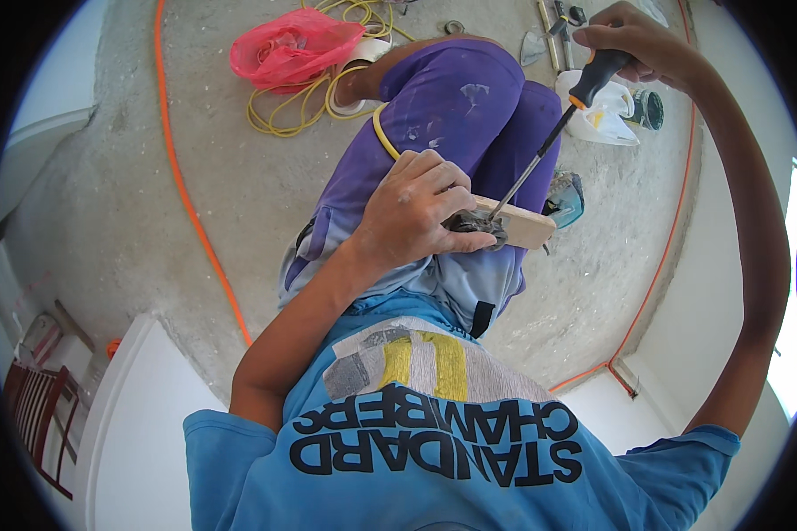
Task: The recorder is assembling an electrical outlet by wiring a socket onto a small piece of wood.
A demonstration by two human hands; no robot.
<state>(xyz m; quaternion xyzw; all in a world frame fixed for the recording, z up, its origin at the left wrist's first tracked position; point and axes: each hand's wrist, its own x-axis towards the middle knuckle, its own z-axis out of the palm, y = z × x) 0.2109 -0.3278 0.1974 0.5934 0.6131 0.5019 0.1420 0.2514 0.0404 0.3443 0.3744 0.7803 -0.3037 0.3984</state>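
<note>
My left hand pinches a small dark grey part between thumb and fingers, over my lap. Its kind is hard to make out, as the fingers cover some of it. The part lies against a pale wooden board, which rests across my purple-trousered thighs. Up at the right, my right hand is closed on the black and orange handle of a screwdriver. The long shaft slants down to the left, and its tip meets the dark part at the board.
A pink plastic bag and a yellow cord lie by my foot. Ahead on the right are a trowel, a white plastic bag and a dark cup. An orange hose crosses the concrete floor at left.
</note>
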